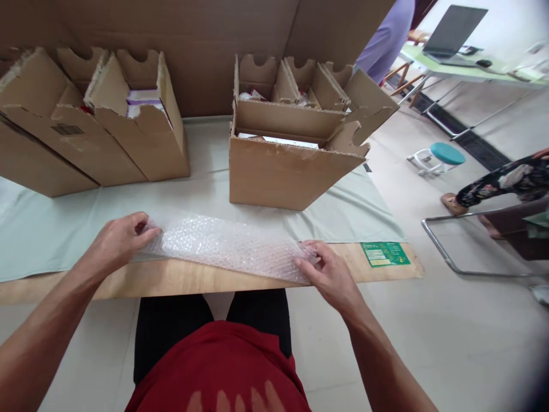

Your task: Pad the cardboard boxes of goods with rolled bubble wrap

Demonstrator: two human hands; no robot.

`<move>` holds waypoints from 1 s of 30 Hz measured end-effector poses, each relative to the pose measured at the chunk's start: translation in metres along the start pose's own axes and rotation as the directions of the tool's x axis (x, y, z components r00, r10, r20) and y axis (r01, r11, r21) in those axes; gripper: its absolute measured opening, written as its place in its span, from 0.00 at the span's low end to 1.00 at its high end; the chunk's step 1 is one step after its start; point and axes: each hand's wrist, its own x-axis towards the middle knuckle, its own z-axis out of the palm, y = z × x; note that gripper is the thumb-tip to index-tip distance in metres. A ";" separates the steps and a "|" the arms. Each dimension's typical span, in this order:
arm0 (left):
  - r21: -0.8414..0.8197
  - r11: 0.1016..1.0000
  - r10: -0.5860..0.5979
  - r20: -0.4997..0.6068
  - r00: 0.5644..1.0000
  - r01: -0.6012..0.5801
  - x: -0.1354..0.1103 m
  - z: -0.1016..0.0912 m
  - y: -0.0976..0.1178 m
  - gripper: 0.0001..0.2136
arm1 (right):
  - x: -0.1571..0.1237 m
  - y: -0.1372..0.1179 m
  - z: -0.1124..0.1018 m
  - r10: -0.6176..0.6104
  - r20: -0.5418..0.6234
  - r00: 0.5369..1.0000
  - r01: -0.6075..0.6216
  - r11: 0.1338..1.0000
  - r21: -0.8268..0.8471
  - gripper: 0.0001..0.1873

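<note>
Head view, one moment at the bench [180,281].

- Your left grip [118,240] was clenched on the left end of the bubble wrap [227,243], fingertips curled over its edge.
- Your right grip [330,274] was pinching the right end, thumb and fingers closed on the film.
- The bubble wrap lay stretched flat between the two, partly on the pale green cloth [43,234] and partly on the bare wooden front strip of the bench, straight ahead of you.

Handling, as I judged it:
- Even tension from both ends mattered; the sheet looked slightly skewed, right end nearer you than the left.
- Light fingertip pressure would have served, since a hard pinch crushes the bubbles.
- The near corner by your right grip sat close to the bench edge, so you risked it drooping over.

Counts:
- Bubble wrap: one sheet.
- Your hands on it: two.
- Cardboard: two groups, a left cartons cluster [107,143] and a right cartons cluster [278,171], both well behind the sheet. I could not tell the exact number of cartons in either.
- Green card [385,253]: one, on the right end of the bench.
- Stool [446,154]: one, on the floor.
- Laptop [454,31]: one, on a far table.
- Other people: parts of two, off to the right.
</note>
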 end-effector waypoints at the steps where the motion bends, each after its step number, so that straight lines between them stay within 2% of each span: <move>1: 0.033 0.999 0.013 -0.015 1.000 -0.013 0.005 -0.005 0.003 0.13 | -0.009 -0.003 0.003 0.001 0.015 1.000 -0.003 0.995 0.101 0.12; 3: 0.098 0.994 0.062 -0.053 0.997 -0.056 0.019 -0.013 0.010 0.12 | -0.029 -0.008 0.015 0.047 0.064 0.997 -0.064 0.951 0.304 0.13; 5: 0.156 0.976 0.170 -0.089 0.981 -0.155 0.036 -0.018 0.019 0.14 | -0.050 -0.013 0.034 0.099 0.053 0.994 -0.112 0.896 0.431 0.13; 7: 0.205 0.938 0.305 -0.105 0.947 -0.279 0.055 -0.018 0.030 0.20 | -0.070 -0.019 0.056 0.138 -0.026 0.990 -0.109 0.872 0.477 0.20; 9: 0.222 0.908 0.389 -0.124 0.913 -0.356 0.074 -0.014 0.043 0.22 | -0.088 -0.024 0.077 0.171 -0.057 0.984 -0.122 0.863 0.490 0.30; 12: 0.193 0.902 0.422 -0.211 0.882 -0.385 0.093 0.001 0.060 0.21 | -0.106 -0.031 0.101 0.186 0.031 0.982 -0.176 0.849 0.498 0.35; 14: 0.170 0.907 0.419 -0.299 0.857 -0.385 0.091 0.013 0.067 0.21 | -0.109 -0.032 0.108 0.180 0.090 0.980 -0.200 0.837 0.510 0.34; 16: 0.143 0.896 0.442 -0.354 0.824 -0.420 0.069 0.025 0.068 0.20 | -0.108 -0.032 0.109 0.185 0.133 0.974 -0.228 0.813 0.536 0.34; 18: 0.093 0.837 0.536 -0.343 0.771 -0.540 0.029 0.038 0.062 0.17 | -0.105 -0.031 0.105 0.198 0.177 0.964 -0.265 0.776 0.572 0.35; 19: 0.060 0.778 0.612 -0.299 0.732 -0.626 0.005 0.043 0.058 0.14 | -0.104 -0.030 0.102 0.206 0.197 0.959 -0.284 0.755 0.591 0.35; 20: -0.045 0.676 0.703 -0.261 0.662 -0.736 -0.019 0.049 0.053 0.15 | -0.102 -0.031 0.099 0.213 0.216 0.953 -0.302 0.735 0.607 0.36; 21: -0.134 0.599 0.758 -0.225 0.613 -0.789 -0.041 0.054 0.048 0.18 | -0.100 -0.032 0.096 0.219 0.236 0.947 -0.320 0.715 0.622 0.36; 23: -0.205 0.554 0.788 -0.186 0.588 -0.807 -0.076 0.063 0.041 0.25 | -0.093 -0.037 0.090 0.227 0.276 0.934 -0.355 0.669 0.652 0.34; 25: -0.221 0.573 0.762 -0.209 0.612 -0.789 -0.092 0.073 0.039 0.29 | -0.083 -0.047 0.086 0.213 0.324 0.922 -0.385 0.612 0.691 0.31; 27: -0.255 0.607 0.691 -0.299 0.658 -0.753 -0.093 0.082 0.041 0.24 | -0.067 -0.061 0.085 0.165 0.354 0.921 -0.384 0.552 0.741 0.27; 28: -0.292 0.634 0.628 -0.346 0.697 -0.716 -0.091 0.086 0.044 0.20 | -0.056 -0.069 0.085 0.122 0.353 0.928 -0.362 0.528 0.768 0.24; 30: -0.412 0.696 0.451 -0.387 0.805 -0.588 -0.083 0.091 0.050 0.11 | -0.034 -0.083 0.089 0.013 0.314 0.949 -0.279 0.492 0.825 0.22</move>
